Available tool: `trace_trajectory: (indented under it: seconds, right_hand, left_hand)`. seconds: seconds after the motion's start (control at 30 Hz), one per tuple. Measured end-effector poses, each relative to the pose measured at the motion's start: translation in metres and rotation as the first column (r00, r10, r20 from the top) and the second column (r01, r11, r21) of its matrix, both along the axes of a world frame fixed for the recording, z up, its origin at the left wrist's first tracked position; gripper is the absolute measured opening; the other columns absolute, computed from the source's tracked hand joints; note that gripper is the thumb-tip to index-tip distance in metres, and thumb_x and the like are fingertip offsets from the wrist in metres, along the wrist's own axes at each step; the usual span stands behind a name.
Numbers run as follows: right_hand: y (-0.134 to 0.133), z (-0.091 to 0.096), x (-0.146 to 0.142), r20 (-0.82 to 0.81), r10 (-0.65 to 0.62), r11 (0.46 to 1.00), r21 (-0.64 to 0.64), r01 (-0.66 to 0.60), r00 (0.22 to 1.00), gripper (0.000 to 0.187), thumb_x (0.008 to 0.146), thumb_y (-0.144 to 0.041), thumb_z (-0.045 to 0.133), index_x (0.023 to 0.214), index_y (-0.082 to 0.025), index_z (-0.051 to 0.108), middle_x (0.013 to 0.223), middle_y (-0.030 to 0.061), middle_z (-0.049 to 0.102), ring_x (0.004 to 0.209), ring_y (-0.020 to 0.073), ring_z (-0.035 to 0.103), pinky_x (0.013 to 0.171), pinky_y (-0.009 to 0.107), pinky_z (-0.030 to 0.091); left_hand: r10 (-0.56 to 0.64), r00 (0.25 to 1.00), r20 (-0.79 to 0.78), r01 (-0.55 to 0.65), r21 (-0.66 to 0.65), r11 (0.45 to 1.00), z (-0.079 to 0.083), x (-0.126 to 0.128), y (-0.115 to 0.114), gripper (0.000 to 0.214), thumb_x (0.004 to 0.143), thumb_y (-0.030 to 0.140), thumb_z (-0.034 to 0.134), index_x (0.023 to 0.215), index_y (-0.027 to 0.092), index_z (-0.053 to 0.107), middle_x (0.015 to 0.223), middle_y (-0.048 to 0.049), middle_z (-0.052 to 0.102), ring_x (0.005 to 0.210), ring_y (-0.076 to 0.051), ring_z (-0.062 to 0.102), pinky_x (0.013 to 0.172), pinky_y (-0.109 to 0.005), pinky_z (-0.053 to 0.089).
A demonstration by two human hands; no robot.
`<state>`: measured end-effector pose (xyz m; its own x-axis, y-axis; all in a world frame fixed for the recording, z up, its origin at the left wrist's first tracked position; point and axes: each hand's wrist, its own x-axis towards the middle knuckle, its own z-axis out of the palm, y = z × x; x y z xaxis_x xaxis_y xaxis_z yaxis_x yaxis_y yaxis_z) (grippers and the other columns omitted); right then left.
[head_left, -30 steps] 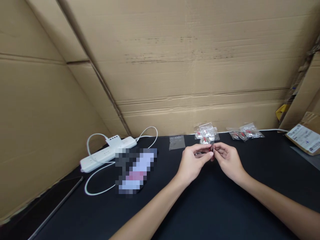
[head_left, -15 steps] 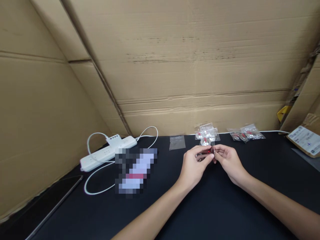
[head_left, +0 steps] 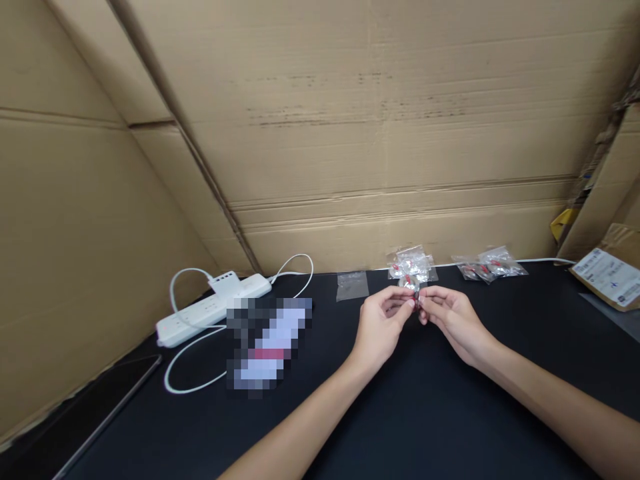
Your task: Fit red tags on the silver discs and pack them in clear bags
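Note:
My left hand (head_left: pixel 381 325) and my right hand (head_left: pixel 449 320) meet fingertip to fingertip over the black table (head_left: pixel 400 413). Between them they pinch a small red part (head_left: pixel 416 302), too small to name, possibly in clear plastic. Just behind the fingers lies a heap of small clear bags with red parts (head_left: pixel 411 266). A second heap of such bags (head_left: pixel 490 264) lies further right. One empty-looking clear bag (head_left: pixel 353 285) lies flat to the left of the hands.
A white power strip (head_left: pixel 213 309) with its looping white cable lies at the left, beside a blurred-out object (head_left: pixel 265 347). A dark flat slab (head_left: pixel 107 407) lies at the front left. Cardboard walls stand behind and left; a labelled carton (head_left: pixel 607 275) sits at the right.
The two hands have stayed together at the same spot, with only small finger shifts around the red part. The view has shifted slightly.

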<state>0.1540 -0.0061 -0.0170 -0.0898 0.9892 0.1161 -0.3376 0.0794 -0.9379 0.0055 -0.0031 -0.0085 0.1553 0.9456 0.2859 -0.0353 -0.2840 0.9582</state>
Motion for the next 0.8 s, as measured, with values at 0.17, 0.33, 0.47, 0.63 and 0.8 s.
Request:
trace_trajectory:
  seconds: [0.17, 0.33, 0.47, 0.63, 0.8]
  right_hand:
    - [-0.002, 0.002, -0.001, 0.046, 0.002, 0.999, 0.039, -0.004, 0.999, 0.026, 0.067, -0.033, 0.081, 0.078, -0.015, 0.067, 0.074, 0.0021, 0.063, 0.063, 0.0125, 0.055, 0.061, 0.027, 0.045]
    - [-0.002, 0.005, -0.001, 0.081, 0.023, 0.995, 0.093, -0.031, 0.996, 0.022, 0.077, -0.037, 0.074, 0.081, -0.016, 0.068, 0.077, 0.0031, 0.063, 0.071, 0.014, 0.059, 0.063, 0.027, 0.048]
    - [-0.002, 0.004, 0.0, 0.101, 0.021, 0.994, 0.109, -0.032, 0.995, 0.026, 0.076, -0.033, 0.076, 0.094, -0.018, 0.066, 0.091, 0.0038, 0.065, 0.079, 0.0139, 0.062, 0.071, 0.027, 0.052]
    - [-0.002, 0.004, -0.001, 0.064, 0.061, 0.994, 0.088, -0.066, 0.996, 0.034, 0.071, -0.03, 0.079, 0.099, -0.018, 0.064, 0.09, 0.0039, 0.065, 0.08, 0.0166, 0.065, 0.076, 0.033, 0.055]
    - [-0.002, 0.01, 0.002, 0.041, 0.027, 0.999, 0.033, -0.028, 0.999, 0.031, 0.069, -0.03, 0.08, 0.093, -0.016, 0.065, 0.08, 0.0041, 0.067, 0.071, 0.0175, 0.067, 0.07, 0.034, 0.056]
  left_hand:
    - [0.006, 1.0, -0.029, -0.005, 0.029, 1.0, 0.002, -0.001, 0.0, 0.008, 0.078, 0.023, 0.068, 0.08, 0.015, 0.067, 0.078, -0.0046, 0.069, 0.071, -0.016, 0.066, 0.071, -0.03, 0.054]
    - [0.009, 1.0, 0.029, -0.008, -0.049, 0.999, 0.007, -0.002, 0.002, 0.006, 0.074, 0.018, 0.069, 0.078, 0.015, 0.066, 0.074, -0.0027, 0.068, 0.066, -0.014, 0.064, 0.067, -0.027, 0.053]
    - [0.01, 0.998, 0.059, -0.007, -0.056, 0.998, 0.009, -0.003, 0.002, 0.007, 0.072, 0.016, 0.07, 0.077, 0.015, 0.066, 0.072, -0.002, 0.067, 0.066, -0.013, 0.064, 0.065, -0.025, 0.053]
    - [-0.029, 0.996, 0.084, 0.032, -0.043, 0.999, 0.008, -0.003, 0.001, 0.007, 0.071, 0.015, 0.069, 0.076, 0.015, 0.064, 0.071, -0.0013, 0.066, 0.063, -0.013, 0.064, 0.063, -0.026, 0.053]
    - [0.029, 0.999, 0.034, -0.027, -0.046, 0.999, 0.012, -0.007, 0.005, 0.006, 0.071, 0.014, 0.065, 0.076, 0.015, 0.062, 0.067, 0.0004, 0.063, 0.058, -0.011, 0.06, 0.056, -0.022, 0.048]
